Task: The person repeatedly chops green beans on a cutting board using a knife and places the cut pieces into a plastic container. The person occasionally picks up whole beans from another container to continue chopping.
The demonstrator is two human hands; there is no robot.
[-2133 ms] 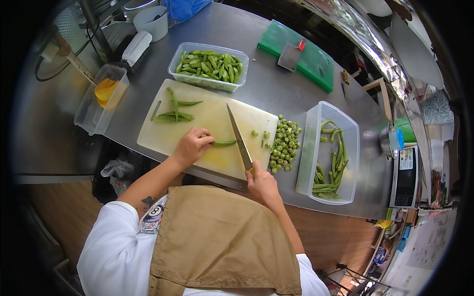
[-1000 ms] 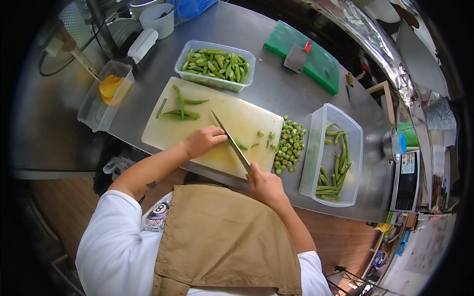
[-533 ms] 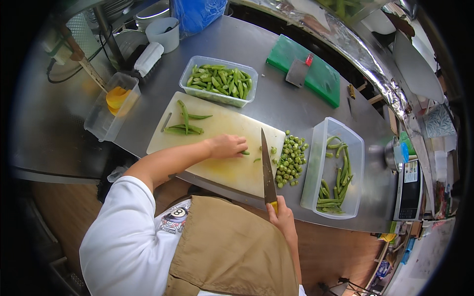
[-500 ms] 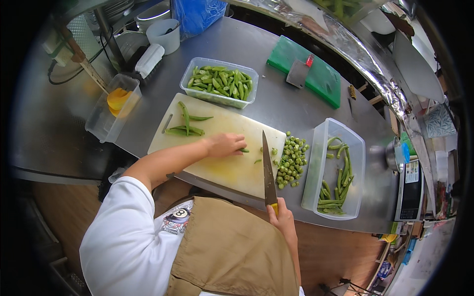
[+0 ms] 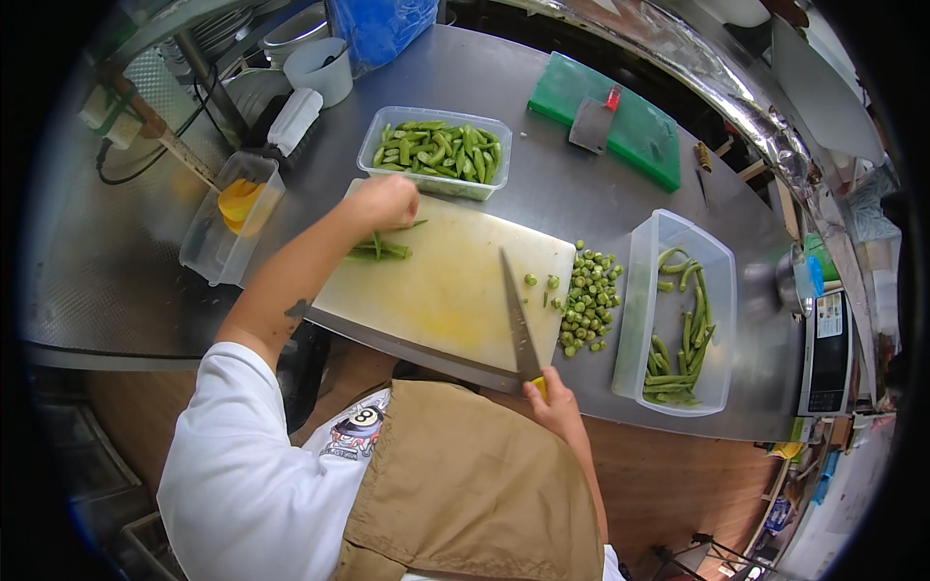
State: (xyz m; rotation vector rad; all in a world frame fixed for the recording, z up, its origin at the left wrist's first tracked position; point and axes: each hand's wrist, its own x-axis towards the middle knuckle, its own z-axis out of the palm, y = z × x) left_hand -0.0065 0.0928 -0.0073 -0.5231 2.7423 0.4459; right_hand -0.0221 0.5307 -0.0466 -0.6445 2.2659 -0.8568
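Green pods (image 5: 380, 248) lie in a small bunch at the far left end of the pale cutting board (image 5: 446, 290), and the left hand (image 5: 381, 200) is stretched out over them, knuckles up and fingers curled down onto the bunch, gripping it; the forearm runs diagonally across the board's left edge. Right hand (image 5: 554, 405) sits at the near edge of the steel table (image 5: 581, 194), closed round the yellow handle of a knife (image 5: 516, 320) whose blade lies flat across the board, tip pointing away; cut green pieces (image 5: 586, 300) are heaped just right of the board, beside a clear tub (image 5: 678, 320) holding a few whole pods.
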